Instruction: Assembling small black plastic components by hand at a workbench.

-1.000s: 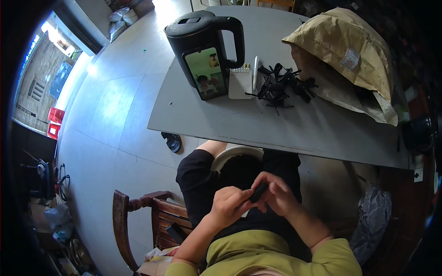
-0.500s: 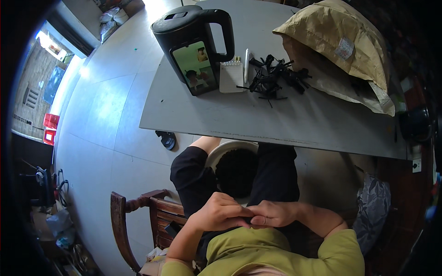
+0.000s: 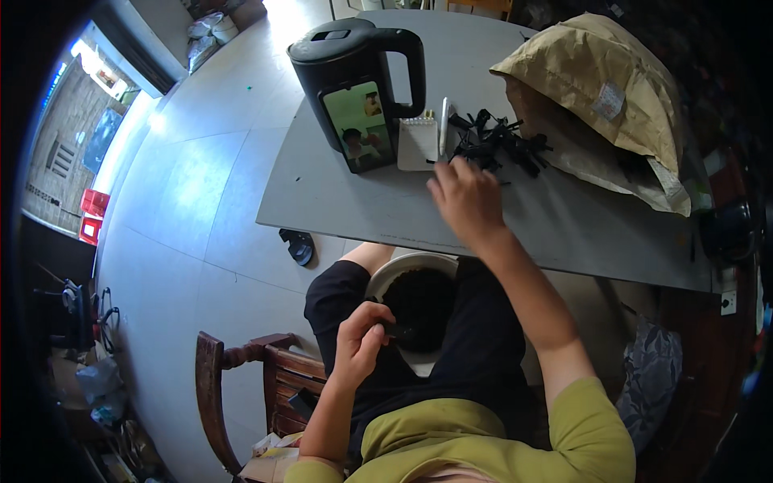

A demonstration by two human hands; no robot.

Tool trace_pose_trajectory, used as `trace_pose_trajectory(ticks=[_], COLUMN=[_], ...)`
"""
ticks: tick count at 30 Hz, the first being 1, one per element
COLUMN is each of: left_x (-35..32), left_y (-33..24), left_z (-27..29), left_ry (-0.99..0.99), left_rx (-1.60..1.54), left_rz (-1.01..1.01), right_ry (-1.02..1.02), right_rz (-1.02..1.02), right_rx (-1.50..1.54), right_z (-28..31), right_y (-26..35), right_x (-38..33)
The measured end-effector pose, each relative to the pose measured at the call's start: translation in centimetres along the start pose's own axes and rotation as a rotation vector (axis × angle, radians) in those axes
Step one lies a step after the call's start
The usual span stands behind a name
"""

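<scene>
My left hand is closed on a small black plastic piece above my lap. It sits over the rim of a pale bucket filled with dark contents that I cannot make out singly. Out over the grey table, my right hand has its fingers bent and slightly apart. Its fingertips are at the near left edge of a heap of thin black plastic pieces. Part of that heap is hidden behind the hand, and no held piece shows in it.
A black kettle stands on the table, with a lit phone leaning on it. Beside them lie a small notepad and a white pen. A brown paper bag gapes at the right. My wooden chair is at lower left.
My hands, together over my lap before, have parted. The right has reached forward to the heap on the table; the left has shifted slightly left and forward, with the black piece now showing.
</scene>
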State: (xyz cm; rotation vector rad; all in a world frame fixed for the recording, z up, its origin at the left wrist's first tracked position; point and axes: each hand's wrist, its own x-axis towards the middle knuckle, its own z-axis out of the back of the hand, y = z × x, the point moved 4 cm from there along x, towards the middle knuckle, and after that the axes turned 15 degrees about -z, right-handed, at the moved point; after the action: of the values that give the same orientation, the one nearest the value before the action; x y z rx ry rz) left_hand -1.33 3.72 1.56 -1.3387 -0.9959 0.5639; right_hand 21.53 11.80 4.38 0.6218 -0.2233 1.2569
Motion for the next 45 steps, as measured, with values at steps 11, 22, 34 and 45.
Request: trace_pose_trajectory(ticks=[11, 22, 34, 45], left_x=[-0.4, 2.9, 1.7, 0.6], left_y=[1.3, 0.5, -0.6, 0.5], left_z=[-0.6, -2.2, -3.1, -3.5], left_ry=[-0.021, -0.028, 0.025, -0.161], left_rx=[-0.195, -0.023, -0.027, -0.596], left_rz=[0.111, -0.025, -0.116, 0.166], right_ry=[-0.134, 0.833, 0.959, 0.285], right_rz=[0.012, -0.327, -0.566, 0.051], right_rx=[-0.074, 1.239, 1.515, 0.779], right_z=[0.8, 3.5, 3.9, 6.3], right_y=[-6.6, 0.1, 4.2, 5.7], right_x=[1.1, -10.1, -13.5, -13.3])
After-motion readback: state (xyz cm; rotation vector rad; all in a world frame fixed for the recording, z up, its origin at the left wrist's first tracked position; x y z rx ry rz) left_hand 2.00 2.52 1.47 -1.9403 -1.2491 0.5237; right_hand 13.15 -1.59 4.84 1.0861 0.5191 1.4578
